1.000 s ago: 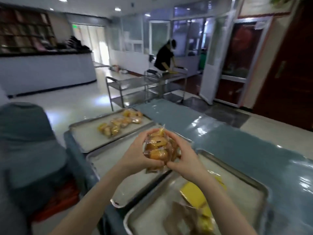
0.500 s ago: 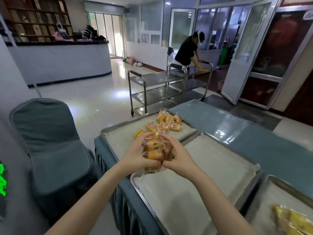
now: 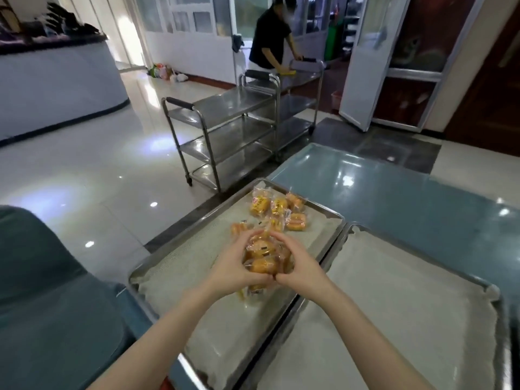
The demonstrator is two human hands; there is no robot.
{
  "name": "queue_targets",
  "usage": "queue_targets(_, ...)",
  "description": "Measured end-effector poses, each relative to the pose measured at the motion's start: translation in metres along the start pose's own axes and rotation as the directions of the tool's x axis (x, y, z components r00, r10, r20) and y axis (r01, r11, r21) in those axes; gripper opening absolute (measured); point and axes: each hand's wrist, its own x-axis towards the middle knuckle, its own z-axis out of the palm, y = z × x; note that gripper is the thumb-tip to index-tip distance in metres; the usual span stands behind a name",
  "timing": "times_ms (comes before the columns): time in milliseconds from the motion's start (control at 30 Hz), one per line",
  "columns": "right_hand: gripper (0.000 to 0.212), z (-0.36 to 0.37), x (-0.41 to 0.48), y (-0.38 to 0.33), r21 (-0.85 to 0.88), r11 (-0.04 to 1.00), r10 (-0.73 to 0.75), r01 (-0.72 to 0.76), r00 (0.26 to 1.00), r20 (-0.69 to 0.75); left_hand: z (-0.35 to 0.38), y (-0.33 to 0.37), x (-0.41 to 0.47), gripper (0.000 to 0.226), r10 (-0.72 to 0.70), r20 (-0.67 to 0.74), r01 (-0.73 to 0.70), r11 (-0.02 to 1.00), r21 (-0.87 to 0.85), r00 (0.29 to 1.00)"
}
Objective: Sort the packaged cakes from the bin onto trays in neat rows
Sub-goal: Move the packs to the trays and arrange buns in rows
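Two bare forearms are being stretched forward from the bottom edge of the frame. At the centre, a bundle of packaged cakes (image 3: 263, 258) is being gripped between the left hand (image 3: 233, 273) and the right hand (image 3: 298, 270). The fingers of both hands are being curled round the clear wrappers from either side, and the thumbs are being pressed together at the near side of the bundle. The bundle is being held over the middle of the left tray (image 3: 183, 274); whether its lowest wrapper is touching the pale paper lining cannot be told.

Just to the right, a second tray (image 3: 394, 305) is being shown with the same pale lining, its rim touching the rim of the first. Both trays are being carried by a blue worktop (image 3: 394, 192), which is being lit by bright reflections towards the right of the frame. In the lower left, a chair (image 3: 56, 305) in a grey-blue cover is being seen just beside the worktop.

Beyond the hands, at the far end of the left tray, several loose cakes (image 3: 277, 211) in yellow wrappers are being kept in a small, uneven cluster.

Further back, on the glossy floor, two steel trolleys (image 3: 225, 130) are being parked one behind the other. At the top of the frame, the further trolley is being leaned over by a person in a dark top (image 3: 270, 38). A pale counter (image 3: 56, 80) is being shown at the upper left.
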Motion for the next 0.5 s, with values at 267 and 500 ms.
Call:
queue_targets(267,0.091,0.025,0.08,0.046,-0.139,0.964,0.202,-0.227,0.964,-0.173,-0.004,-0.073,0.111,0.118,-0.014,0.238,-0.028,0.985,0.173,0.971)
queue_targets(500,0.099,0.069,0.111,0.074,-0.391,0.728,0.579,-0.562,0.811,-0.087,-0.012,-0.142,0.164,0.128,0.011,0.372,-0.143,0.933,0.33,0.928)
